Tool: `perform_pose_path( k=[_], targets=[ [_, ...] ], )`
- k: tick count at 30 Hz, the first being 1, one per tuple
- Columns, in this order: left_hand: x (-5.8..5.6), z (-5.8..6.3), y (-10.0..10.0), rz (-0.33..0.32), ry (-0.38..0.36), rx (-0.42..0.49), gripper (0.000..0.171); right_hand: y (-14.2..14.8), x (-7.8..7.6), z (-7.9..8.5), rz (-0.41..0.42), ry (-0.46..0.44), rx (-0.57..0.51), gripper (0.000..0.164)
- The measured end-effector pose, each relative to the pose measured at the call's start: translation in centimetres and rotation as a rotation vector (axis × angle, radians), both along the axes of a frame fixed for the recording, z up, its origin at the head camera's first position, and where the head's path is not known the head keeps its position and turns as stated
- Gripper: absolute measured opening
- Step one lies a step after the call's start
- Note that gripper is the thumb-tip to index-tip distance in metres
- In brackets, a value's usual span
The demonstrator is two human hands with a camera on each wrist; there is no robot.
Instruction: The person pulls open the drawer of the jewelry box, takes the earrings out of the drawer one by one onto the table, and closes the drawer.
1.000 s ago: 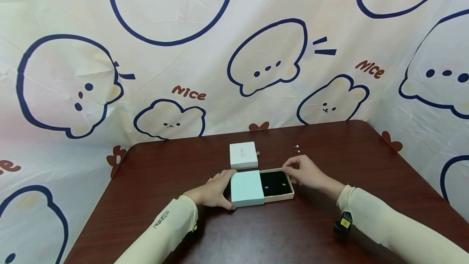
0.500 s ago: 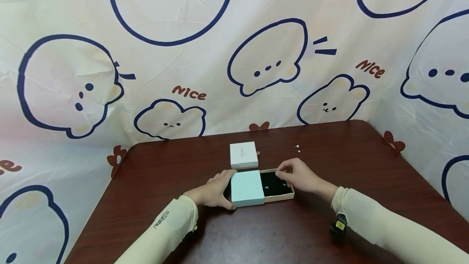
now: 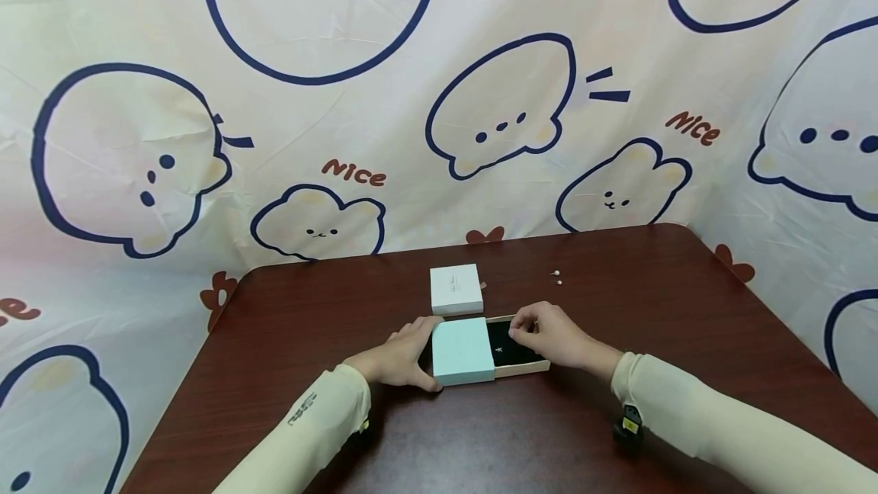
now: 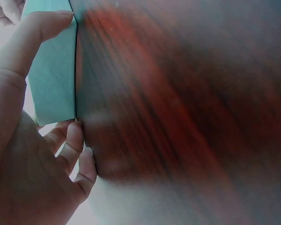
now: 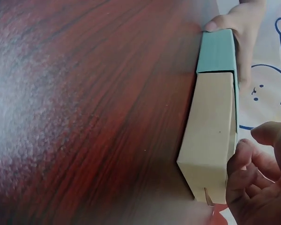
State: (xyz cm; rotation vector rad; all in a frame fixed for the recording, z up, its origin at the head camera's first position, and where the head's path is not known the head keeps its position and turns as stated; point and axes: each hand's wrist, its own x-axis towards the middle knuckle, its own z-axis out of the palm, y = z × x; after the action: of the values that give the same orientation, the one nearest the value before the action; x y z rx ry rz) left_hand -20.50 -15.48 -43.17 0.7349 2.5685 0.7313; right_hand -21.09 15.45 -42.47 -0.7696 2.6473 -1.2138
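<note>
My left hand (image 3: pixel 401 360) holds the light-blue box sleeve (image 3: pixel 463 351), thumb at the near side and fingers along its left and far side; the left wrist view shows the thumb on the sleeve (image 4: pixel 51 79). A cream-sided drawer (image 5: pixel 208 117) with a black lining stands partly out of the sleeve to the right. On the lining lies a small star-shaped earring (image 3: pixel 499 350). My right hand (image 3: pixel 552 334) hovers over the drawer, fingers bent, thumb and forefinger slightly apart in the right wrist view, nothing visible between them. It hides the lining's right part.
A white box (image 3: pixel 456 290) with small print stands just behind the light-blue one. Two small pearl-like studs (image 3: pixel 557 273) lie at the back right of the dark wooden table (image 3: pixel 329 303). A patterned cloth (image 3: pixel 405 120) hangs behind the table.
My right hand has moved left from the drawer's right far corner to over the black lining, covering the right star earring. The left hand and both boxes stay put.
</note>
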Motion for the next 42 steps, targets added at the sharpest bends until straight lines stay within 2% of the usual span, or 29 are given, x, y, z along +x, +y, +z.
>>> perform_pose_path(
  k=[4,12,21,25,30,42],
  targets=[
    [-0.1,0.0,-0.1,0.003,-0.005,-0.002,0.107,-0.4,0.1,0.0,0.011,0.045,0.030,0.010],
    [-0.2,0.2,-0.1,0.007,0.007,-0.003,0.106,-1.3,0.4,0.1,0.030,0.077,0.093,0.006],
    [-0.2,0.2,-0.1,0.005,0.003,-0.008,0.106,-2.2,0.8,0.0,0.019,0.134,0.231,0.004],
    [-0.2,0.1,-0.1,0.000,0.007,-0.013,0.106,-2.5,0.8,-0.2,0.015,0.175,0.279,0.009],
    [-0.2,0.1,-0.1,-0.005,0.018,-0.014,0.105,-2.5,0.7,-0.4,0.021,0.207,0.297,0.012],
    [-0.1,-0.1,-0.1,-0.002,0.006,-0.011,0.105,-2.7,0.8,-0.1,0.058,0.212,0.314,0.017]
  ],
)
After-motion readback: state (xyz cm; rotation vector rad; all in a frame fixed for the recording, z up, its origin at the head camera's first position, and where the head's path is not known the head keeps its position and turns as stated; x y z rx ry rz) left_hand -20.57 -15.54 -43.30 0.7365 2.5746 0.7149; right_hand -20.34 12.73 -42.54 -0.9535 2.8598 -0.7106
